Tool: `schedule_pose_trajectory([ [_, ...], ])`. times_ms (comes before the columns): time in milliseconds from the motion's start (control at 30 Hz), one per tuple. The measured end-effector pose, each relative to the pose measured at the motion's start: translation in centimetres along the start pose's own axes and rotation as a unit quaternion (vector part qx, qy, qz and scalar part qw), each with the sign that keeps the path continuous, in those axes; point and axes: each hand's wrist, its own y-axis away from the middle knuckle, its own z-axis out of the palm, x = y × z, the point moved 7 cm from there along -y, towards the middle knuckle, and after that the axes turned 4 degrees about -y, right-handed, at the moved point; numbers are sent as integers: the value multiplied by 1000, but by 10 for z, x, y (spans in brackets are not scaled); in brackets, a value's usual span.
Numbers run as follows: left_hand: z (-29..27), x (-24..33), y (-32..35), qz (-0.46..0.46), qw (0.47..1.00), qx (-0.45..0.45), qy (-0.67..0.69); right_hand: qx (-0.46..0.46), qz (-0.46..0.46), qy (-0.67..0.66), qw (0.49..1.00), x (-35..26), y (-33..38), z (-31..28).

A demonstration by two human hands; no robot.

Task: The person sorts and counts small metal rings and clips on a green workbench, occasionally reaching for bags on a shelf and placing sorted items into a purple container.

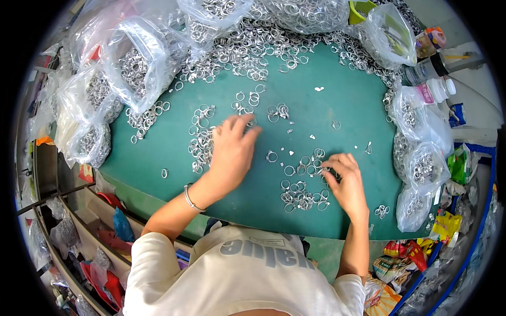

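Observation:
My left hand [232, 150] reaches over a loose pile of silver-coloured rings [200, 139], palm down with the fingers apart. Its fingertips are beside a few more rings [241, 108], and part of the pile is hidden beneath it. My right hand [345, 181] is closed in a pinch at the edge of another ring group [305, 167]. A small ring seems to sit between its thumb and fingers. Just below, towards me, lies a denser cluster of rings [303, 197]. Single rings, such as one near the middle [271, 156], lie between my hands.
Open plastic bags full of rings [139, 68] line the left and far sides of the green table [348, 110]. A long heap of rings [253, 47] covers the far edge. More bags [421, 163] and a white bottle [440, 90] stand on the right. Drawers [79, 231] are lower left.

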Motion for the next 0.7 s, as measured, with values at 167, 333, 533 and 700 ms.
schedule_pose_trajectory([
  [167, 25, 34, 19, 32, 992, -105, 55, 62, 51, -98, 992, 5, 8, -8],
  [333, 27, 22, 26, 37, 996, -86, 14, 4, -9, -12, 1000, 0, 19, 9],
  [533, 33, 66, 21, 98, 989, -91, 67, 78, 25, -59, 995, 5, 28, -5],
  [700, 36, 61, 18, 66, 986, -121, 95, -24, -11, -14, 1000, -2, 26, 20],
])
